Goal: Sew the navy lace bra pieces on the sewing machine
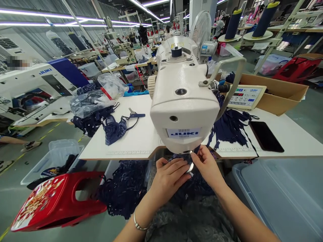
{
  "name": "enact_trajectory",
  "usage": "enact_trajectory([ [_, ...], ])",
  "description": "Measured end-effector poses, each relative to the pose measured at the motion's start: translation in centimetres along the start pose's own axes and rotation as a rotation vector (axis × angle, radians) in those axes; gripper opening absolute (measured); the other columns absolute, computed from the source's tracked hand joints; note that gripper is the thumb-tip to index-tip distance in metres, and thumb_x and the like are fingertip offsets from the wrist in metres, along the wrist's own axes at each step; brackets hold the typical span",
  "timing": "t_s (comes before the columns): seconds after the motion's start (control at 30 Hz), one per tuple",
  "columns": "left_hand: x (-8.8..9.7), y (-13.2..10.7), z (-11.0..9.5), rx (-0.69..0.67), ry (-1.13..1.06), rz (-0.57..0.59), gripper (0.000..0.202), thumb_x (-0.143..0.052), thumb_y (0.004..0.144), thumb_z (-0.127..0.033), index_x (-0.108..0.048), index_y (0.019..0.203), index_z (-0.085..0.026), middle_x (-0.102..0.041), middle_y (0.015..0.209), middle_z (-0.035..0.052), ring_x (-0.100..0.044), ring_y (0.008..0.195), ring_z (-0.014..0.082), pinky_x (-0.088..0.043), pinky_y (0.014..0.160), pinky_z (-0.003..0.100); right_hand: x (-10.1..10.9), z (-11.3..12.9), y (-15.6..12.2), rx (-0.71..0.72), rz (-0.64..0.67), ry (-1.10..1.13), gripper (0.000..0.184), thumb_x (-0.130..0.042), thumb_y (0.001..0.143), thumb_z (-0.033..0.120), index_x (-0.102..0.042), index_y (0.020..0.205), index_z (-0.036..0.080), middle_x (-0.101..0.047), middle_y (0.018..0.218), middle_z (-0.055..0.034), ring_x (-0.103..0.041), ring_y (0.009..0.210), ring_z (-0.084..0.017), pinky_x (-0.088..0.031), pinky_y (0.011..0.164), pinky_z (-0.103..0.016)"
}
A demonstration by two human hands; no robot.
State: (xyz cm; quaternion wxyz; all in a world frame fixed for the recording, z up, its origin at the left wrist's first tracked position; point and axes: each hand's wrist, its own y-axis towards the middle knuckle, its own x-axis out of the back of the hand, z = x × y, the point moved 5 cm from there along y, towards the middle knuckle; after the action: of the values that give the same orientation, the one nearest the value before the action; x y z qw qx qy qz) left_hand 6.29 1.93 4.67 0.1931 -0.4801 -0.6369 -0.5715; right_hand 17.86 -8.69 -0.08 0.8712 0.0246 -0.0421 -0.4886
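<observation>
"So, in the head view, where's the navy fabric point(176, 156)?"

"At the desk's point(136, 148) front edge, under the sewing machine's point(185, 101) head. The right hand's point(208, 164) grip pinches it; the left hand point(171, 173) lies over it, grip closure I can't tell."

"Why both?"

"Probably to steady it there."

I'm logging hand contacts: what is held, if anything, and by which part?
Right hand seems to pinch navy fabric, part unclear; for the left hand, I cannot tell.
</observation>
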Motion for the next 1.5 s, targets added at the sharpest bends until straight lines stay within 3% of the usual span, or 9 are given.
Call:
enact_trajectory([
  [0.3,-0.5,-0.3,-0.6,-0.126,0.158,0.068,0.03,-0.056,0.097,-0.02,-0.056,0.127,-0.018,-0.068,0.118,0.0045,-0.06,0.117,0.0182,-0.047,0.1,0.032,0.3,-0.3,-0.1,-0.011,0.025,-0.063,0.022,-0.053,0.093,0.043,-0.05,0.097,0.022,-0.049,0.076,0.0017,-0.05,0.067,-0.017,-0.044,0.062,-0.027],
  [0.6,-0.4,-0.5,-0.5,-0.129,0.134,0.01,0.027,-0.054,0.099,-0.021,-0.056,0.125,-0.018,-0.068,0.119,0.0027,-0.059,0.118,0.0147,-0.042,0.102,0.029,0.0,-0.5,-0.1,0.004,0.013,-0.035,0.023,-0.053,0.093,0.041,-0.053,0.106,0.022,-0.051,0.08,0.0005,-0.049,0.071,-0.017,-0.045,0.068,-0.027],
  [0.77,-0.3,-0.3,-0.7,-0.129,0.159,0.058,0.027,-0.054,0.099,-0.022,-0.056,0.125,-0.019,-0.068,0.117,0.0015,-0.059,0.118,0.0144,-0.042,0.098,0.027,0.1,-0.5,-0.2,-0.003,0.002,-0.039,0.023,-0.054,0.092,0.041,-0.053,0.103,0.022,-0.049,0.077,0.0015,-0.048,0.067,-0.017,-0.044,0.064,-0.027],
  [0.9,-0.2,0.2,-1.1,-0.094,0.25,0.105,0.025,-0.049,0.101,-0.025,-0.057,0.124,-0.019,-0.068,0.119,0.0024,-0.059,0.117,0.0167,-0.04,0.094,0.03,0.6,-0.3,1.4,0.022,0.033,-0.099,0.017,-0.055,0.089,0.038,-0.056,0.093,0.022,-0.053,0.076,0.0,-0.051,0.069,-0.017,-0.045,0.064,-0.027],
  [1.0,-0.4,0.4,-1.4,-0.04,0.361,0.087,0.027,-0.046,0.102,-0.028,-0.058,0.124,-0.017,-0.067,0.12,0.0043,-0.057,0.118,0.0198,-0.038,0.092,0.032,0.7,0.1,3.2,0.064,0.09,-0.186,0.019,-0.055,0.085,0.038,-0.061,0.088,0.021,-0.057,0.082,-0.0033,-0.054,0.076,-0.02,-0.046,0.072,-0.032],
  [1.2,-1.2,0.6,-2.1,0.028,0.528,-0.019,0.027,-0.046,0.102,-0.03,-0.063,0.118,-0.018,-0.065,0.112,0.0026,-0.056,0.113,0.0186,-0.035,0.089,0.031,0.1,1.0,5.1,0.136,0.138,-0.224,0.023,-0.054,0.079,0.033,-0.067,0.092,0.019,-0.068,0.095,-0.0075,-0.061,0.09,-0.026,-0.05,0.081,-0.039],
  [1.5,-2.1,0.5,-2.6,0.09,0.635,0.013,0.03,-0.046,0.101,-0.033,-0.063,0.12,-0.017,-0.062,0.118,0.0056,-0.053,0.114,0.0199,-0.035,0.089,0.031,-0.8,0.5,5.5,0.209,0.16,-0.245,0.032,-0.051,0.082,0.031,-0.071,0.103,0.018,-0.072,0.102,-0.011,-0.065,0.098,-0.029,-0.055,0.084,-0.041],
])
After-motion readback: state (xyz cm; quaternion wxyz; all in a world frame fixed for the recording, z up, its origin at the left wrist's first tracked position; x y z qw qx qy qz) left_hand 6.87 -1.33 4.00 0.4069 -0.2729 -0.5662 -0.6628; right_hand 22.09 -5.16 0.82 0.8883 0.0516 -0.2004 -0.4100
